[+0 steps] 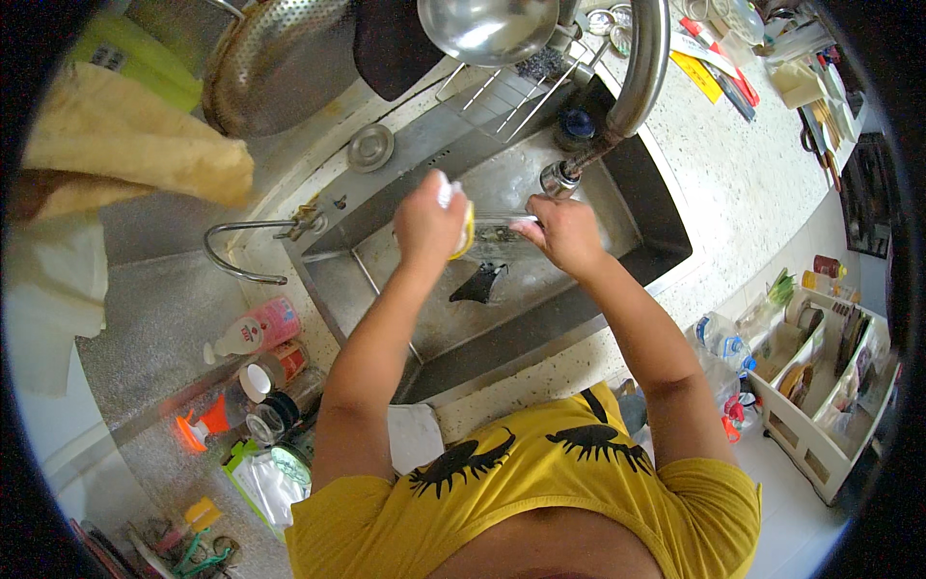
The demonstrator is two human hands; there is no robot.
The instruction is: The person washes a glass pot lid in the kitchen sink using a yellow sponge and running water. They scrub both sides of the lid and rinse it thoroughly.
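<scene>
My left hand [430, 224] grips a yellow-edged sponge [467, 233] with white foam about the fingers, over the stainless steel sink [448, 340]. A thin, see-through or shiny item [499, 216], blurred, spans from the sponge to my right hand [571, 231]. The right thumb and fingers are closed on its end; its exact kind cannot be told. Just beyond my right hand hangs the spout end of the tap [561, 179]. Below the hands, a dark, pointed flat thing [477, 284] lies on the sink floor.
A wire rack [506, 101] crosses the sink's far corner, with a steel bowl [488, 29] above it. A small curved tap [242, 271] and a pink bottle [264, 326] stand left. Knives [716, 76] lie on the right counter [738, 188]. A divided white organiser [817, 434] stands lower right.
</scene>
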